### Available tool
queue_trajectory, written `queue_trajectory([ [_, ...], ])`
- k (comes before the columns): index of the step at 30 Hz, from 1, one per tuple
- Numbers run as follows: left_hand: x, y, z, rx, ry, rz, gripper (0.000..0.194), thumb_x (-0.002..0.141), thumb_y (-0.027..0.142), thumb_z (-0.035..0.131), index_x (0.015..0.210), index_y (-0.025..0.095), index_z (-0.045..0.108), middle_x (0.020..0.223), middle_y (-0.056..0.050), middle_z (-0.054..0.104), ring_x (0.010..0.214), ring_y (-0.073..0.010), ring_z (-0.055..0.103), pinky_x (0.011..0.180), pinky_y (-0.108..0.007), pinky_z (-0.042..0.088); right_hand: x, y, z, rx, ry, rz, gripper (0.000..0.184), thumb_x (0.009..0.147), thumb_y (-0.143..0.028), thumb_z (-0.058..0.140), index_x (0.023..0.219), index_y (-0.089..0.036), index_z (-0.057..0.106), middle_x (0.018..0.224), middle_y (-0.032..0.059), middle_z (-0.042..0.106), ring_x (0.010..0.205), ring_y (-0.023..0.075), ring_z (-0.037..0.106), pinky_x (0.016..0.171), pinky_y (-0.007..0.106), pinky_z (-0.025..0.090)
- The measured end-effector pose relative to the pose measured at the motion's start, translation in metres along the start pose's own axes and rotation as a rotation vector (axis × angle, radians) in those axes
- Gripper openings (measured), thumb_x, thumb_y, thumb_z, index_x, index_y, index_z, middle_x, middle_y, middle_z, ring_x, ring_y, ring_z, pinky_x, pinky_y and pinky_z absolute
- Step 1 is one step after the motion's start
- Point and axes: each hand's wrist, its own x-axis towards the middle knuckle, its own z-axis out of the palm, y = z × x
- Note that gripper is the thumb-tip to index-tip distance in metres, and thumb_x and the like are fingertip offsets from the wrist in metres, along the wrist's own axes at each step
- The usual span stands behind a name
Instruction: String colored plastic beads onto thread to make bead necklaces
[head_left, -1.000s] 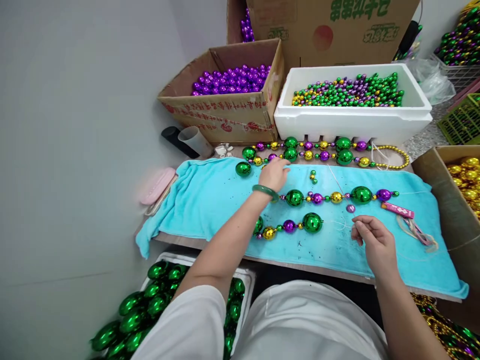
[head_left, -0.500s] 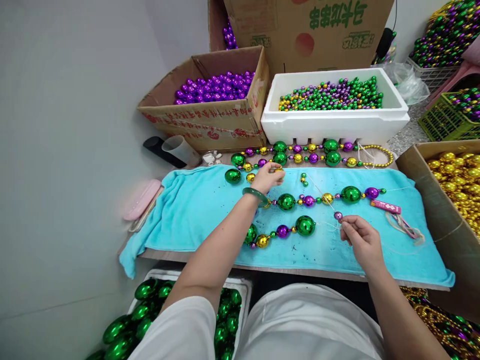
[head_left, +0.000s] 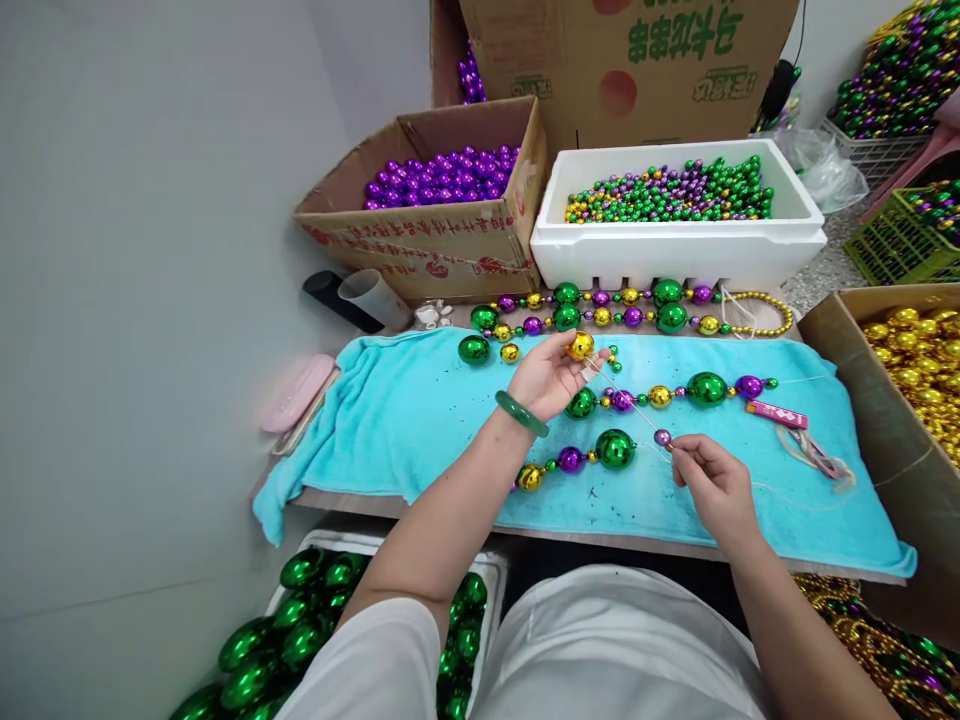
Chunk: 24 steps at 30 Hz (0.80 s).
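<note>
My left hand (head_left: 553, 375), with a green bangle at the wrist, is turned up and grips a large gold bead (head_left: 580, 346) in its fingers. My right hand (head_left: 712, 490) pinches the lower end of a long thin needle (head_left: 626, 395), beside a small purple bead (head_left: 662, 438) threaded on it. The needle's tip reaches the gold bead; whether it is inside the hole I cannot tell. Under the hands, strung beads with green balls (head_left: 616, 449) lie on a turquoise towel (head_left: 442, 430). A loose green ball (head_left: 474, 350) and another gold bead (head_left: 510, 353) sit left of my left hand.
Behind stand a carton of purple beads (head_left: 420, 240) and a white foam box (head_left: 675, 245) of small mixed beads. A finished-looking bead string (head_left: 671, 318) lies before them. A carton of gold beads (head_left: 877, 400) is at right, a pink packet (head_left: 777, 415) on the towel.
My left hand has picked up the gold bead from beyond the towel's middle and brought it rightward, palm turning up, to the needle tip. My right hand stays pinched on the needle.
</note>
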Motion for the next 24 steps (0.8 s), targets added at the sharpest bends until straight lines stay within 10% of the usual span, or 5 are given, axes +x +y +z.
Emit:
queue_trajectory([
  [15, -0.023, -0.049, 0.012, 0.194, -0.096, 0.205, 0.040, 0.066, 0.004, 0.070, 0.096, 0.021, 0.048, 0.086, 0.003, 0.059, 0.095, -0.0188, 0.066, 0.085, -0.031, 0.046, 0.003, 0.012, 0.004, 0.154, 0.013, 0.138, 0.023, 0.080, -0.040, 0.060, 0.080, -0.017, 0.059, 0.055, -0.0012, 0.056, 0.049, 0.0107, 0.049, 0.046, 0.023, 0.040],
  [24, -0.018, -0.057, 0.018, 0.095, -0.219, 0.095, 0.034, 0.072, 0.008, 0.067, 0.098, 0.024, 0.052, 0.113, -0.002, 0.059, 0.104, -0.0194, 0.062, 0.089, -0.034, 0.045, 0.010, 0.013, 0.003, 0.269, -0.040, 0.190, 0.027, 0.077, -0.043, 0.062, 0.078, -0.017, 0.057, 0.053, -0.0010, 0.056, 0.046, 0.0100, 0.047, 0.041, 0.022, 0.036],
])
